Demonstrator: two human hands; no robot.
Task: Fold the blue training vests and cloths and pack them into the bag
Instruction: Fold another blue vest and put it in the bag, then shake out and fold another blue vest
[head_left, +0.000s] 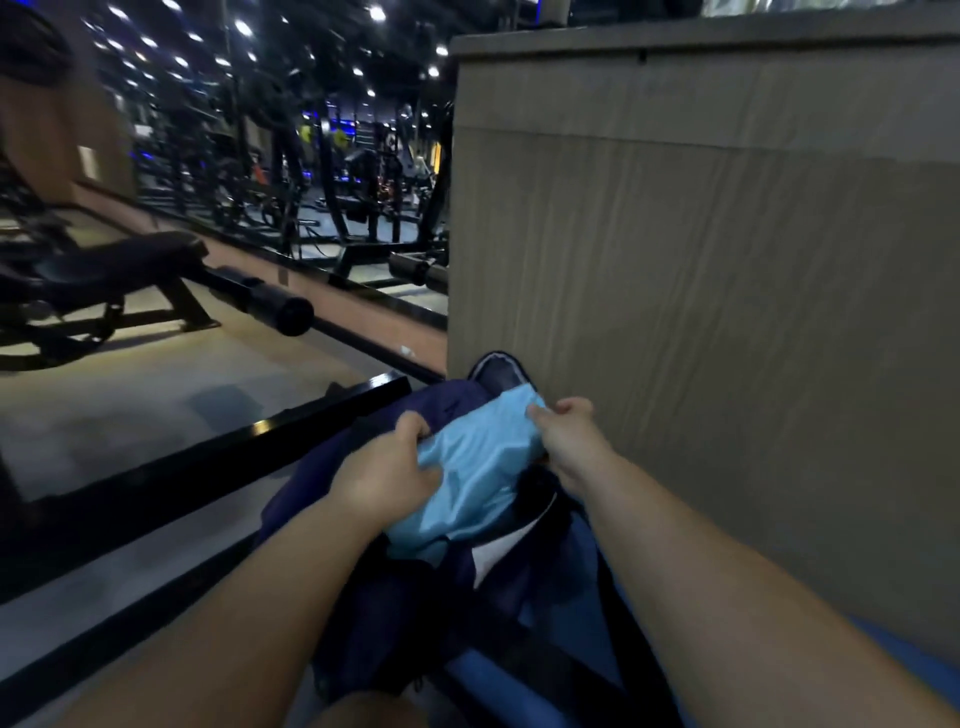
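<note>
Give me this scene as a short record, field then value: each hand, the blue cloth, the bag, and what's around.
left hand: grips the near left edge of the light blue cloth
right hand: pinches the cloth's far right corner
cloth state: bunched, not flat, held between both hands
bag: dark blue, directly under the cloth, mouth seems open
cloth in bag: not clearly, mostly above it
right side: wooden panel, close to the bag
left side: weight bench, further off

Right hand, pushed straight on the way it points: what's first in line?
The light blue cloth that the right hand pinches, then likely the bag's raised flap just beyond; depth is unclear.
</note>
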